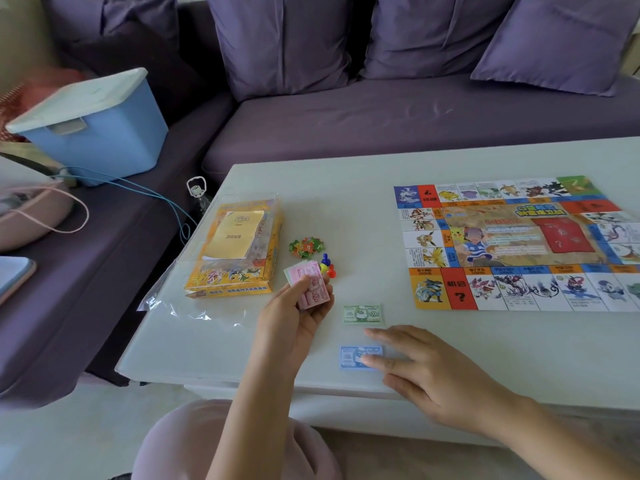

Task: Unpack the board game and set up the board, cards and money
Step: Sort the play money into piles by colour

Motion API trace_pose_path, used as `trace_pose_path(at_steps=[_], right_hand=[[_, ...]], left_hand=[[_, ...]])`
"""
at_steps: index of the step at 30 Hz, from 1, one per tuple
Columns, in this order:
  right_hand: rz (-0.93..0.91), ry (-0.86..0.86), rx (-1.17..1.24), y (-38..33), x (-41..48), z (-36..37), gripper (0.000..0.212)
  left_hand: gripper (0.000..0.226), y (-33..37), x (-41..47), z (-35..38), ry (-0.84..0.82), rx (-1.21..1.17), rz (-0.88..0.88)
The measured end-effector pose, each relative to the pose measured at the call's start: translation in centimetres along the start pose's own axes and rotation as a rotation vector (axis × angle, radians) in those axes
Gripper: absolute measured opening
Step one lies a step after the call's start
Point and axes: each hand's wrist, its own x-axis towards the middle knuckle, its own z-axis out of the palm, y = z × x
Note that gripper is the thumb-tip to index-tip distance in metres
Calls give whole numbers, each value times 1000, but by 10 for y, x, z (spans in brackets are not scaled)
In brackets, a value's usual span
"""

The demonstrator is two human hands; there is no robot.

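The unfolded game board [512,244] lies flat at the right of the white table [346,202]. My left hand [298,306] grips a stack of pink play money [310,284]. With straight fingers my right hand [426,368] rests on a blue note [353,356] lying on the table. A green note [362,313] sits just beyond it. Small plastic pawns [327,266] and a pile of green and orange card tokens [306,247] lie behind my left hand. The yellow game box [235,251] with a yellow leaflet on top stands at the left.
Clear plastic wrap [183,306] spreads from the box toward the table's front left edge. A purple sofa [381,116] runs behind the table, with a blue lidded bin [93,123] and a pink bag [31,213] at the left. My knee [225,441] is below the table edge.
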Motion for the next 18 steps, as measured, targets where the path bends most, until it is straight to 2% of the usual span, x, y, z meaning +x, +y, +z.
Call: trace_pose_path(at_steps=[10, 15, 18], right_hand=[[6, 41, -6, -12, 1, 0, 34], [187, 166, 211, -13, 13, -7, 37], [374, 287, 448, -15, 33, -26, 27]], left_hand=[[15, -4, -3, 3, -17, 8, -39], [16, -7, -2, 2, -14, 20, -47], [15, -10, -1, 1, -32, 111, -14]])
